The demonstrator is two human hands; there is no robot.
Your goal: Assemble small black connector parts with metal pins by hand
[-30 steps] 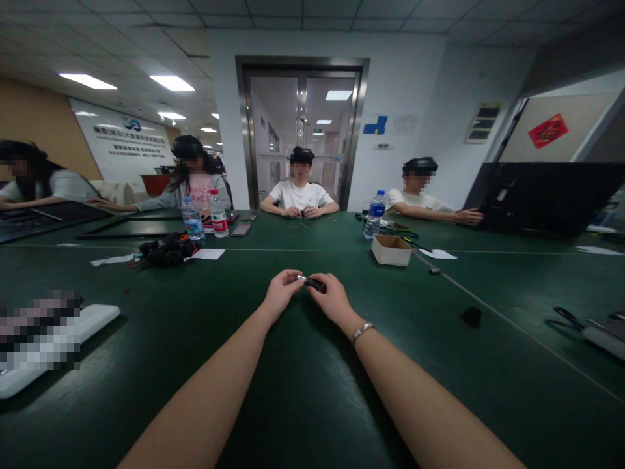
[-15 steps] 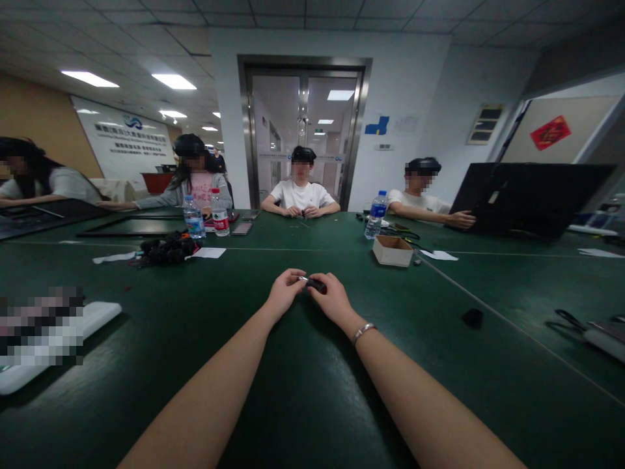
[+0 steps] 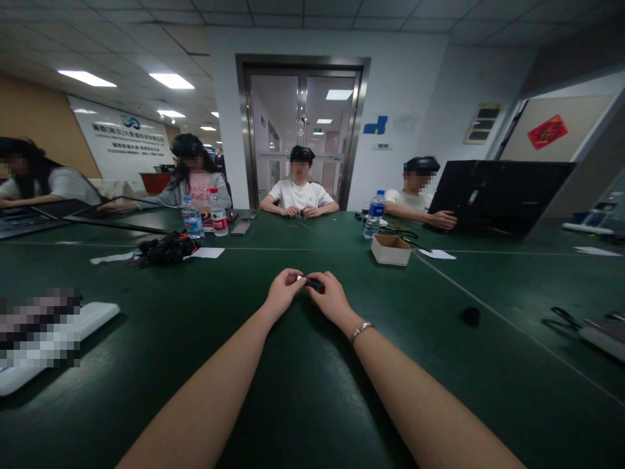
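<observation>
Over the middle of the green table (image 3: 312, 365), my two hands meet on a small black stick-shaped object (image 3: 314, 284) with a shiny silvery end. The fingers of my left hand (image 3: 284, 290) are closed on its silvery end. My right hand (image 3: 331, 298), with a silver bracelet at the wrist, pinches the black end. Fingers hide parts of the object, so its exact kind cannot be made out.
Ahead stand an open cardboard box (image 3: 390, 251), a blue-labelled bottle (image 3: 375, 215) and two more bottles. A black tangled bundle (image 3: 166, 249) lies left; a small black item (image 3: 470, 317) lies right. Several people sit around the table, one holding a large black panel (image 3: 500, 198).
My hands keep the same grip on the small object. At the right, a person's black panel has shifted left; at the far left, a dark frame on the table has been tilted up.
</observation>
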